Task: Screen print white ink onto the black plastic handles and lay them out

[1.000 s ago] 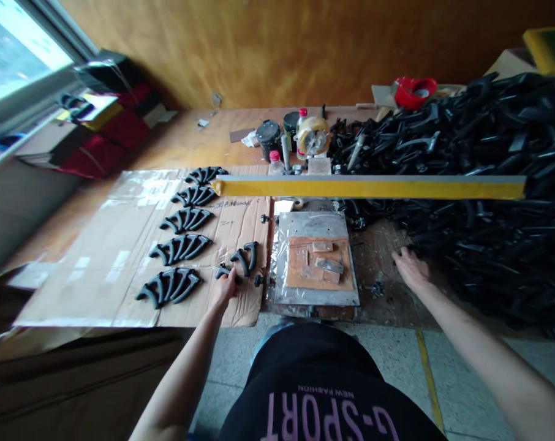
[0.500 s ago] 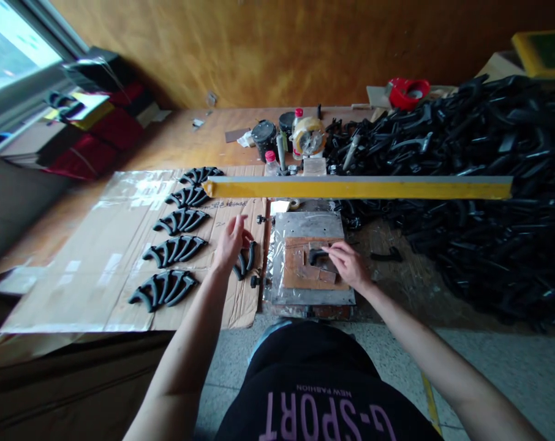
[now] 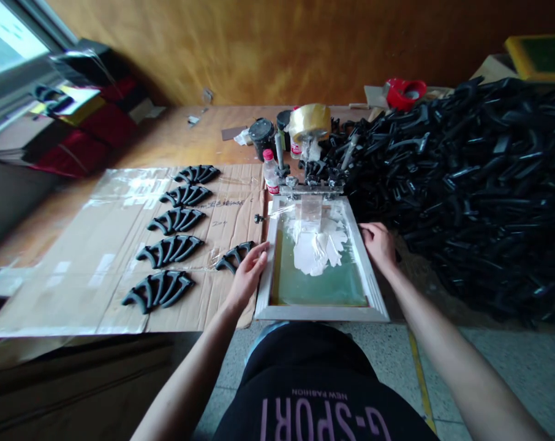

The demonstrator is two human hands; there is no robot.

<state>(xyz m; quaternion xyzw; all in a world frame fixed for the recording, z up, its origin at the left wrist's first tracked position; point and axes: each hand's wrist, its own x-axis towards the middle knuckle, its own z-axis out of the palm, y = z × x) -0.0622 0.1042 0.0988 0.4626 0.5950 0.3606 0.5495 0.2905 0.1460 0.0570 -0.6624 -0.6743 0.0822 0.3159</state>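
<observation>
A silver-edged screen printing frame [image 3: 326, 313] lies lowered in front of me, with white ink [image 3: 312, 251] smeared over the upper part of its green mesh. My left hand [image 3: 249, 274] is closed at the frame's left edge, thumb and fingers together there. At the opposite edge my right hand [image 3: 379, 246] has its fingers curled, their tips against the side. Just left of my left hand a small group of curved black handles [image 3: 229, 258] rests on the cardboard [image 3: 91, 245]. The plate under the frame is hidden.
Several fanned rows of black handles [image 3: 159, 290] lie on the cardboard at left. A big heap of black handles [image 3: 470, 177] fills the right side. Behind the frame stand a hinge clamp [image 3: 312, 188], a tape roll [image 3: 310, 122], a red-capped bottle [image 3: 271, 171] and a dark tub [image 3: 261, 136].
The screen frame has swung down from its raised, edge-on position and covers the plate and the handle on it. My left hand moved right and down; my right hand moved out to the frame's right edge.
</observation>
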